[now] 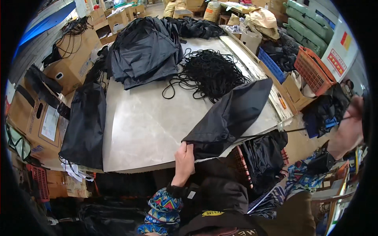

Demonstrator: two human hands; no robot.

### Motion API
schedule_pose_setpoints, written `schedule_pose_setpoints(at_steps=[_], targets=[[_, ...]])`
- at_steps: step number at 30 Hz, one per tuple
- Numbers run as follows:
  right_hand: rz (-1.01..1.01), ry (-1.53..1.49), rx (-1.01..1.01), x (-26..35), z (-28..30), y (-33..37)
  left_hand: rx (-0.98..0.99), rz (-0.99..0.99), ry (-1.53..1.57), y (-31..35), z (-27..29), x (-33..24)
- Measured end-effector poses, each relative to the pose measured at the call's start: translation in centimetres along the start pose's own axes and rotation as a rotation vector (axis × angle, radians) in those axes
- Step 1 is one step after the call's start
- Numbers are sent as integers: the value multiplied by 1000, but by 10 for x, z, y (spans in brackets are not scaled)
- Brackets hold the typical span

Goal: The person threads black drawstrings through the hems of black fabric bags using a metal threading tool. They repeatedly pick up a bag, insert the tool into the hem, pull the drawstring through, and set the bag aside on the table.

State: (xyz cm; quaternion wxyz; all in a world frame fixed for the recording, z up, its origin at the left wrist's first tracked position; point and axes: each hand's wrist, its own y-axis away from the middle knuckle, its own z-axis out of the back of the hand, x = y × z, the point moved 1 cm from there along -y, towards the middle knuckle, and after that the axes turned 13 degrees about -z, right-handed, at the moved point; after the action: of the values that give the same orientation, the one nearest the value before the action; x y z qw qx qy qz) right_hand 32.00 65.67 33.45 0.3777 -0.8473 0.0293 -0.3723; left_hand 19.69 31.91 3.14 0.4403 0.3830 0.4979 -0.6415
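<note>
My left hand (pixel 184 164) pinches the near left corner of a black fabric bag (pixel 232 116), which lies slanted across the table's front right part. From the bag's near edge a black cord (pixel 294 130) stretches tight to the right. Its far end runs to my right hand (pixel 347 128), raised well beyond the table edge, somewhat blurred and closed on the cord. Behind the bag lies a loose tangled heap of black cords (pixel 214 72). A tall pile of flat black fabric pieces (pixel 145 51) sits at the back left of the table.
The pale table top (pixel 138 126) spreads before me. Another black bag (pixel 84 126) hangs over its left edge, beside cardboard boxes (pixel 43 118). To the right stand an orange crate (pixel 315 70) and a blue crate (pixel 271 65). Black fabric fills a red basket (pixel 240 165) below the front edge.
</note>
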Motion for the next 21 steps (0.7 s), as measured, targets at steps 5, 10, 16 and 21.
schedule_pose_setpoints(at_steps=[5, 10, 16, 21], targets=[[468, 1104, 139, -45, -3, 67, -430, 568, 1148, -30, 3, -2], [-491, 778, 941, -87, -14, 120, -449, 535, 1488, -18, 36, 34], [-451, 645, 1051, -112, -26, 164, 140, 277, -207, -3, 40, -34], [-492, 571, 1125, -108, -53, 188, 354, -313, 179, -17, 1, -95]])
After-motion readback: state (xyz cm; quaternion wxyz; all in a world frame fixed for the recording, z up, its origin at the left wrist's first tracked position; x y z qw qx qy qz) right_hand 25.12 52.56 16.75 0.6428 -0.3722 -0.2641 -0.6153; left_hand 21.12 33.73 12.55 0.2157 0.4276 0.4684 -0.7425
